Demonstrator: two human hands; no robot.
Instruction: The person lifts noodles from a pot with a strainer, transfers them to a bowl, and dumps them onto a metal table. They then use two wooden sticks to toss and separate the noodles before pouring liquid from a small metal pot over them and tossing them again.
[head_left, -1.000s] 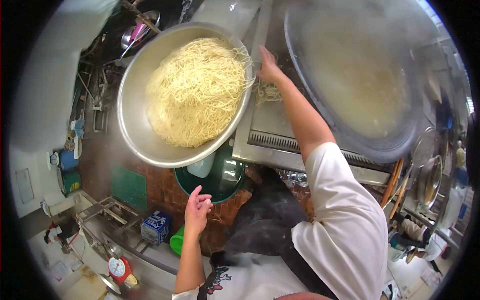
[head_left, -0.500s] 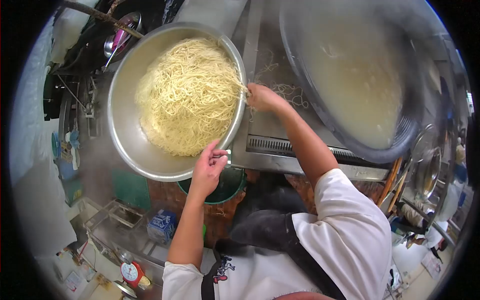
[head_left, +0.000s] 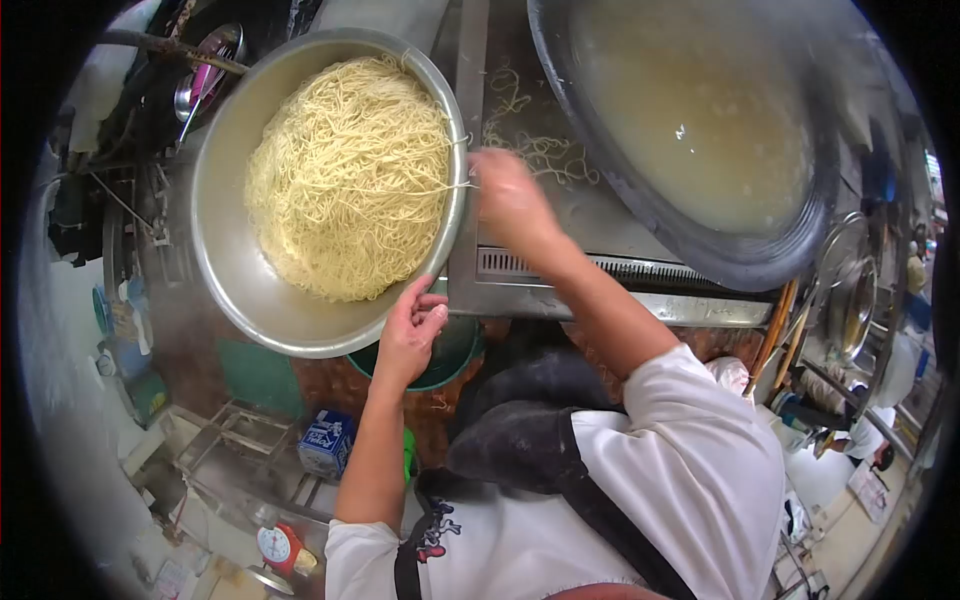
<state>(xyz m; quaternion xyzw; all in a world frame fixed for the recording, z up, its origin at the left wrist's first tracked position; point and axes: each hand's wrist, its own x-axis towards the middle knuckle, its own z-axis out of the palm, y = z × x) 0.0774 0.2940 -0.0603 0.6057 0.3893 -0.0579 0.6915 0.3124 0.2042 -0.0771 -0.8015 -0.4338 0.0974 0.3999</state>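
Observation:
Pale yellow noodles [head_left: 350, 180] lie heaped in a large metal bowl [head_left: 222, 250]. My left hand [head_left: 405, 335] is at the bowl's near right rim, its fingers curled against the edge and the thumb to the right. My right hand [head_left: 510, 200] is smeared by motion just outside the right rim, above the steel counter. A few noodle strands cross the rim and end close to its fingertips; whether it grips them does not show. Loose noodle strands [head_left: 550, 155] lie on the steel counter [head_left: 620, 225] beyond that hand.
A wide dark wok [head_left: 690, 255] of cloudy, steaming liquid stands at the right. Under the metal bowl is a green bucket [head_left: 455, 365]. Wooden sticks [head_left: 785, 320] lean beside the counter. A blue box [head_left: 327, 443] and a red scale [head_left: 283, 547] are at lower left.
The view has shifted, so the bowl and wok sit further left and up. My right hand has blurred; the noodle bunch at its fingers has thinned to strands. My left hand stays at the rim.

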